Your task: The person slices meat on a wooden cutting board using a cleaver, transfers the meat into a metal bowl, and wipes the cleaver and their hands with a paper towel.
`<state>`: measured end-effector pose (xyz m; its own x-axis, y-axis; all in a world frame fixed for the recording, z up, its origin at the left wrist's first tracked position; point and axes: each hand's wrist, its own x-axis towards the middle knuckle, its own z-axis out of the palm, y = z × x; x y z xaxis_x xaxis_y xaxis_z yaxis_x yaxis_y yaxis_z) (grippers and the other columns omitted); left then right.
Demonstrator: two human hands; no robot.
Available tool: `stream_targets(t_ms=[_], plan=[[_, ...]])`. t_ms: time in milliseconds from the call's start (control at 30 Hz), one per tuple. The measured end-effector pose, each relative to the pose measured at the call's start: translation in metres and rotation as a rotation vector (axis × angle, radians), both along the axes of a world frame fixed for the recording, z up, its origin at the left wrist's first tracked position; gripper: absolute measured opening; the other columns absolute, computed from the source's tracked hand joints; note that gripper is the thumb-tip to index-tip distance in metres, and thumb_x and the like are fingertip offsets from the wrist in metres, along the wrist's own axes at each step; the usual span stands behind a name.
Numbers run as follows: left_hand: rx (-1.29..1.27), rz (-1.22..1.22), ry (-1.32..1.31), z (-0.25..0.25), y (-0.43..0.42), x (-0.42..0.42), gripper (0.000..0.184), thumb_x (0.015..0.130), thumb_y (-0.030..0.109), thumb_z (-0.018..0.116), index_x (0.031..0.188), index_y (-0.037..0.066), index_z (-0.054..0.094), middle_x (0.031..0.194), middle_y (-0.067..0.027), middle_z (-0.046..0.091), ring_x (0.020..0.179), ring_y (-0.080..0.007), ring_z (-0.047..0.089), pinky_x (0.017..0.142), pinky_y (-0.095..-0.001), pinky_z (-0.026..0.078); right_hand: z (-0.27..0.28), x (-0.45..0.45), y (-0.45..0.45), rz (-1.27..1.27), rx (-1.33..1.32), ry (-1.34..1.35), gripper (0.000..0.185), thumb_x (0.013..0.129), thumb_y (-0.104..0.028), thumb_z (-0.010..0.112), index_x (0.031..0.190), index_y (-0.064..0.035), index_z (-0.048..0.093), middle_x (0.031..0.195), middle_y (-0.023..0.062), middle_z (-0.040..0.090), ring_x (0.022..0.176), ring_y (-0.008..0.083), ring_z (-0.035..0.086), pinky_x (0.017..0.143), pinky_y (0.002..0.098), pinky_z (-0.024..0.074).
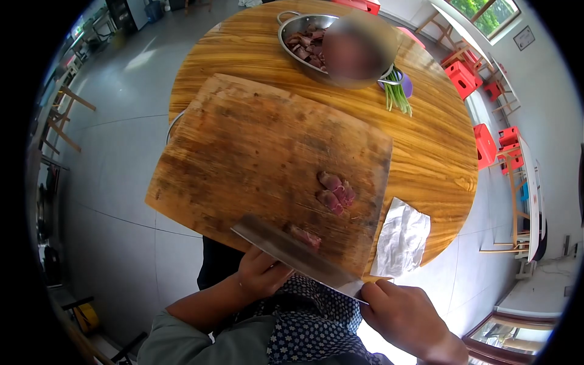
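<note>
My right hand (406, 313) is wrapped around the handle of a cleaver (292, 250), low on the right. Its wide metal blade slants up and left across the near edge of a wooden chopping board (243, 152). Close to the blade's near side is my left hand (265, 275), fingers curled in, fingertips partly hidden behind the blade. What they hold, if anything, cannot be seen. Just beyond the blade lies a piece of meat (306, 237), partly covered by it. Farther up the board sits a small cluster of cut meat pieces (335, 192).
A metal pan (292, 47) of meat pieces stands at the table's far side, partly behind a blurred patch. Beside it are green onions (396, 97) on a purple dish (407, 85). A white cloth (403, 237) lies right of the board. Red stools (462, 79) stand beyond the round table (435, 149).
</note>
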<state>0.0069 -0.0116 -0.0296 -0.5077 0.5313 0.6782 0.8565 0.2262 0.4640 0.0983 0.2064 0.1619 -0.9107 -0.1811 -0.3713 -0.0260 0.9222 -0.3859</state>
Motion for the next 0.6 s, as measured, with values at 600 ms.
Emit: stream_targets(t_ms=[600], plan=[[-0.028,0.036,-0.012,0.018,0.005,-0.002,0.024,0.074,0.005,0.078,0.098,0.001,0.075,0.101,-0.011,0.071,0.093,-0.0285,0.069,0.083,-0.0409,0.058,0.014,-0.01,0.009,-0.089,-0.032,-0.271,0.009,0.093,-0.013,0.055,0.094,-0.0034,0.055,0.082,0.0189,0.063,0.073,0.0409,0.063,0.064,0.0505,0.0496]])
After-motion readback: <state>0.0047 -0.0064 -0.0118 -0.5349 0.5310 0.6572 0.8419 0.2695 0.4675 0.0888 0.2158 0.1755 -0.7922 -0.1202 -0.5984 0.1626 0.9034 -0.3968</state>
